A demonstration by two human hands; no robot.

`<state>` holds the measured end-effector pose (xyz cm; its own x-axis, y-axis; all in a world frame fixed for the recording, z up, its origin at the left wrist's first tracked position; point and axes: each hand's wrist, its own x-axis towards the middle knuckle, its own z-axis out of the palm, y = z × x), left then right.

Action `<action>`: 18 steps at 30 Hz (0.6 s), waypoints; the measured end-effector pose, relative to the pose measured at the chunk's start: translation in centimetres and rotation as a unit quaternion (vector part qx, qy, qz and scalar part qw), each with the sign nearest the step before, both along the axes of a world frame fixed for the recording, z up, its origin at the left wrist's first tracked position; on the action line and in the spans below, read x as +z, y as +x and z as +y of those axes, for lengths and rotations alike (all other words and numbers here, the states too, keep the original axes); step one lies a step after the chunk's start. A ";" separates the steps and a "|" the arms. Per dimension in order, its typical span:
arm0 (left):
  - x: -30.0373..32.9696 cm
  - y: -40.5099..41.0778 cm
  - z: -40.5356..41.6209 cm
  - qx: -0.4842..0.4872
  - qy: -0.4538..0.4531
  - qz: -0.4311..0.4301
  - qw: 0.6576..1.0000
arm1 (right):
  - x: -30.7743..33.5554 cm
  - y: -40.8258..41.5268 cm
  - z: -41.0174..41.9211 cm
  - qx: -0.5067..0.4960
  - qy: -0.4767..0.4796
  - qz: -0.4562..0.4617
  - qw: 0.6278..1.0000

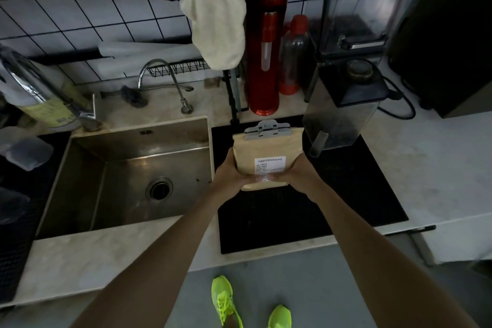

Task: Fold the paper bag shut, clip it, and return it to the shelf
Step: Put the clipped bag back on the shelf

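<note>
Paper bag (267,153) held upright above the black mat (306,210), near the mat's far edge, its folded top closed by a grey clip (267,129). Left hand (228,173) grips the bag's lower left side, fingers wrapped behind it; right hand (295,172) grips the lower right side, fingers curled under the base. A white label (269,165) faces the camera. Just beyond the bag stands a red soda maker (266,42), with a red-capped bottle (294,56) beside it; a dark grinder (346,104) stands at the mat's far right corner. A steel sink (127,176) lies left of the mat, and a cream towel (215,18) hangs above the counter's (106,255) far edge.
</note>
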<state>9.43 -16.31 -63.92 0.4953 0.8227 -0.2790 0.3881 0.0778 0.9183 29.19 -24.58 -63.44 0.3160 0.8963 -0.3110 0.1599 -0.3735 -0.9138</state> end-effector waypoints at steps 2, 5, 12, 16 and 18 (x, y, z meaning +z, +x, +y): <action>0.0 0.2 0.0 0.008 -0.001 -0.013 1.000 | 0.0 -0.1 0.1 -0.011 0.010 -0.006 1.000; 0.2 0.6 -0.1 0.026 -0.005 -0.028 0.999 | 0.2 -0.5 0.3 -0.042 0.022 -0.013 0.999; 2.7 0.4 -0.1 0.032 0.002 -0.059 0.998 | 2.4 -0.6 0.3 -0.049 0.054 -0.028 0.997; 6.4 -0.2 0.2 0.039 0.029 -0.069 0.996 | 5.8 -0.5 0.8 -0.043 0.087 -0.036 0.995; 8.7 -0.4 0.5 0.041 0.049 -0.081 0.995 | 8.2 -0.7 1.2 -0.043 0.108 -0.036 0.993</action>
